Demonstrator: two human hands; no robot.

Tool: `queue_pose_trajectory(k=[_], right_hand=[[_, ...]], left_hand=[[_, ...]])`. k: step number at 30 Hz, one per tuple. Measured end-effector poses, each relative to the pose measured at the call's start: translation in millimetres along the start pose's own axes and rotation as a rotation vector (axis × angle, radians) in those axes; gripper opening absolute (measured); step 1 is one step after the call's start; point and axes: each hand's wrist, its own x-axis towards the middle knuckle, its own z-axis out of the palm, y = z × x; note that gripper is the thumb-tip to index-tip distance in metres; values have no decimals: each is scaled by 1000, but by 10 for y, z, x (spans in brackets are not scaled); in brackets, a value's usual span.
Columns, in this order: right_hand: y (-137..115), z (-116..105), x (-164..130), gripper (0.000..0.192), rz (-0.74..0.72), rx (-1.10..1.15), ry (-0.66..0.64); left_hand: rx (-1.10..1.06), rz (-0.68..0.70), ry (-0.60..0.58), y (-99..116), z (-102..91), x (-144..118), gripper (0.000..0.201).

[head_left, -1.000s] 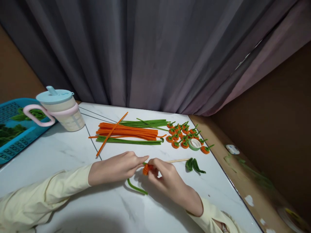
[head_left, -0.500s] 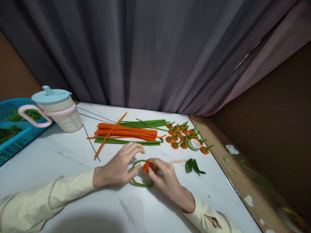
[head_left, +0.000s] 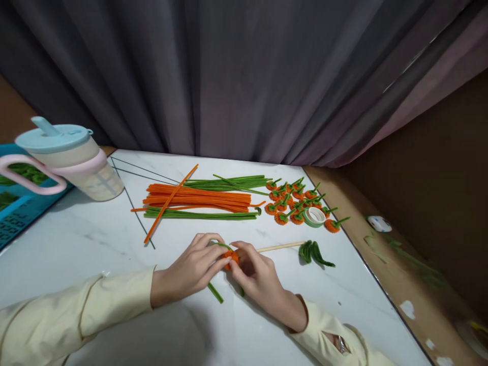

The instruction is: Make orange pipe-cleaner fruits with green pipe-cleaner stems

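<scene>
Between both hands is a small ridged orange pipe-cleaner pumpkin point(head_left: 231, 259), its far side partly covered by fingers. My right hand point(head_left: 263, 274) is closed on it with thumb and fingertips. A green pipe cleaner point(head_left: 215, 293) runs by the pumpkin and under my left hand point(head_left: 198, 262), whose fingers are closed on it against the pumpkin's left side. Just behind my right hand lies a thin wooden stick point(head_left: 282, 247). Dark green curled pipe-cleaner pieces point(head_left: 314, 253) rest at the stick's right end.
Bundles of orange pipe cleaners point(head_left: 198, 197) and green pipe cleaners point(head_left: 229, 183) lie behind the hands. Several finished pumpkins point(head_left: 282, 217) cluster at the right around a roll of tape point(head_left: 314, 217). A lidded cup point(head_left: 95, 173) stands left, by a blue basket point(head_left: 23, 218).
My left hand has moved right and closed in on the pumpkin. The green pipe cleaner's open loop has been drawn in, with one end now sticking out below my left hand.
</scene>
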Motion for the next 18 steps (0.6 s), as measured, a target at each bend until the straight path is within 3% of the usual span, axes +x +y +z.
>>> queue_pose_trajectory(k=[3,6,11,15,18], right_hand=[[-18,-12,2,28,-1,52,-24],[-48,-57,3,27,-139,16,66],[-46,-140,-17,30,-574,-317,240],[-3,-166,-36,24,-704,-614,357],[29,-161,-43,16,-748,-714,424]], left_hand=[[-16,21,58,-23,0,-20,22],[57,101,181,-19,-27,-43,20],[277,189,305,38,-64,-77,26],[301,159,341,21,-62,-77,40],[196,134,294,-32,-64,-74,49]])
